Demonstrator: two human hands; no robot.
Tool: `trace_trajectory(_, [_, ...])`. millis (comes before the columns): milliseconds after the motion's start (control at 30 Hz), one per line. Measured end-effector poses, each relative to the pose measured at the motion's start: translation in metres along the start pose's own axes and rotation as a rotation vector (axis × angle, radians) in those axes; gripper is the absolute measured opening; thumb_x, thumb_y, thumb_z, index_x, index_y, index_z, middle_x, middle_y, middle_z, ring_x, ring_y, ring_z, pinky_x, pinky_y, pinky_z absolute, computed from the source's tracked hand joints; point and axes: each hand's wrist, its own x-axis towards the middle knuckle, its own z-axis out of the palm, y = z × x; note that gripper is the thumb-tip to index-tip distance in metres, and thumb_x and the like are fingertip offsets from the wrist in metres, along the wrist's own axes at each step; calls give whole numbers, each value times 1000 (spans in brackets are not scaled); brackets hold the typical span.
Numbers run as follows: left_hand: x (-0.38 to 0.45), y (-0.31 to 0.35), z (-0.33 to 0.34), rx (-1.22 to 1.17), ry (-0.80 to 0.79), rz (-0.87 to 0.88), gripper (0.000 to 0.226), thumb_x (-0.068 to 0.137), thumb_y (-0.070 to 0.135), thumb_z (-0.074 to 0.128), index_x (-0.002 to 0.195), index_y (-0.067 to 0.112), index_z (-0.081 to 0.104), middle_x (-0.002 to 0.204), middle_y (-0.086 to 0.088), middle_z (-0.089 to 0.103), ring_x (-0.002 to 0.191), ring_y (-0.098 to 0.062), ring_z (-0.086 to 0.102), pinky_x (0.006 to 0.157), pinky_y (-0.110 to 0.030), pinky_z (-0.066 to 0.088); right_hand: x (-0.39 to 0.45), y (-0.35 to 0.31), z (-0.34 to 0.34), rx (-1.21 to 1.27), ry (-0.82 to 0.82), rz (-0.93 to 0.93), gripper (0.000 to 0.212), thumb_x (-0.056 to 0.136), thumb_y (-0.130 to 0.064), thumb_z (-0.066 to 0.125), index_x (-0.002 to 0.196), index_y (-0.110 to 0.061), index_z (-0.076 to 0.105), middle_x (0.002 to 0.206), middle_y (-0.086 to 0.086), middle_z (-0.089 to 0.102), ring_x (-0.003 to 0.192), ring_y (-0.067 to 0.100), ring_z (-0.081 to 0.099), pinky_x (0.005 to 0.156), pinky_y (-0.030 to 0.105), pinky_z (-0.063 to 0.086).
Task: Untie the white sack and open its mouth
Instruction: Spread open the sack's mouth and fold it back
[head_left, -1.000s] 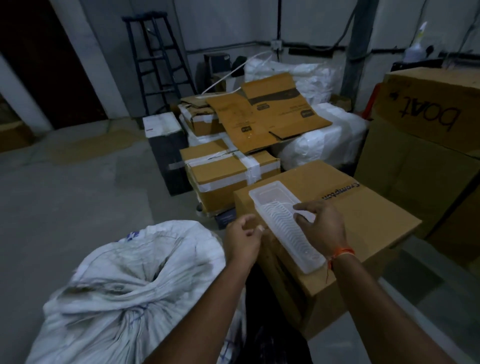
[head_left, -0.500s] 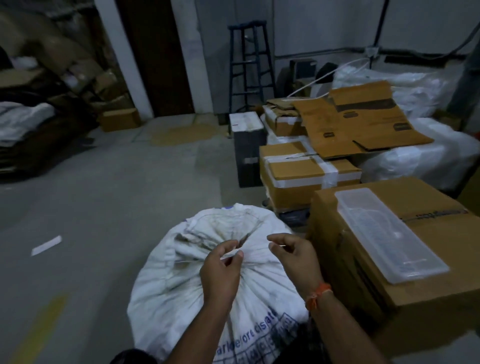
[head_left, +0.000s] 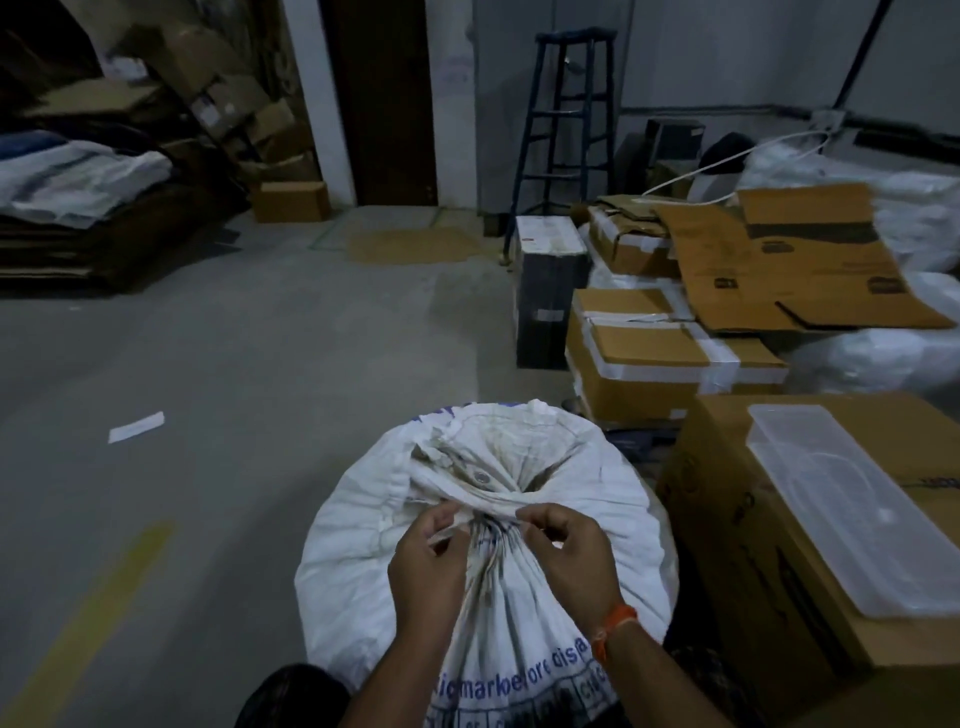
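Pinching the tie (head_left: 483, 506) on the white sack (head_left: 395, 525) from both sides, left hand (head_left: 428, 569) at 9 o'clock, right hand (head_left: 569, 558) at 3, fingers closed to loosen it

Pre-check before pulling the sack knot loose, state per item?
1. Both hands at the knot: left hand and right hand pinch the tie. Ok.
2. Mouth of the white sack open: cinched shut. Not ok.
3. Sack upright on the floor. Ok.
4. Clear plastic tray out of the way on the cardboard box. Ok.
5. Which strand frees the knot: cannot tell.
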Motion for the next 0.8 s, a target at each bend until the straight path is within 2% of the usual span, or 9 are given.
trace_trajectory(167, [8, -20, -18, -2, 65, -79, 27, 90, 14, 71, 105, 36, 73, 106, 18, 75, 100, -2, 68, 91, -32, 57, 1, -18, 31, -72, -13, -182, 22, 91, -17, 72, 95, -39, 72, 97, -21, 69, 93, 2, 65, 77, 17, 53])
trace_trajectory(233, [14, -24, -25, -6, 94, -83, 28, 90, 11, 70, 105, 35, 73, 107, 16, 75, 98, -4, 69, 91, -33, 57, 7, -23, 41, -84, -19, -243, 22, 91, -18, 71, 97, -39, 72, 98, -23, 68, 94, 3, 65, 78, 18, 54])
trace_trajectory(400, [31, -33, -40, -66, 160, -104, 26, 91, 13, 71, 105, 34, 75, 104, 17, 75, 98, -6, 70, 89, -33, 56, 26, -22, 54, -66, 86, -206, 19, 88, -15, 73, 102, -28, 74, 101, -12, 68, 93, 6, 64, 74, 30, 58])
trace_trajectory(533, [35, -42, -42, -85, 145, -91, 29, 92, 10, 71, 106, 35, 75, 109, 14, 75, 101, -8, 70, 83, -24, 52, 44, -12, 53, -238, 195, -256, 20, 83, -20, 78, 102, -25, 72, 100, -7, 67, 97, 14, 60, 84, 32, 52])
trace_trajectory(667, [31, -43, -35, -105, 108, -91, 34, 92, 9, 71, 108, 38, 74, 110, 16, 76, 100, -8, 71, 83, -26, 53, 67, -2, 60, -362, 137, -289, 24, 82, -27, 77, 105, -28, 68, 113, -5, 66, 110, 19, 58, 97, 9, 30])
trace_trajectory(700, [30, -42, -34, -103, 103, -78, 34, 91, 8, 71, 109, 37, 74, 110, 16, 76, 99, -8, 71, 84, -26, 54, 72, -3, 63, -375, 117, -297, 22, 83, -29, 78, 102, -29, 68, 117, -5, 66, 115, 20, 57, 99, 6, 25])
trace_trajectory(800, [29, -38, -36, -98, 105, -31, 34, 91, 6, 72, 109, 34, 74, 111, 16, 76, 96, -1, 71, 84, -20, 52, 83, -6, 68, -392, 67, -342, 13, 80, -28, 81, 88, -29, 70, 134, -1, 60, 129, 20, 48, 102, 19, 30])
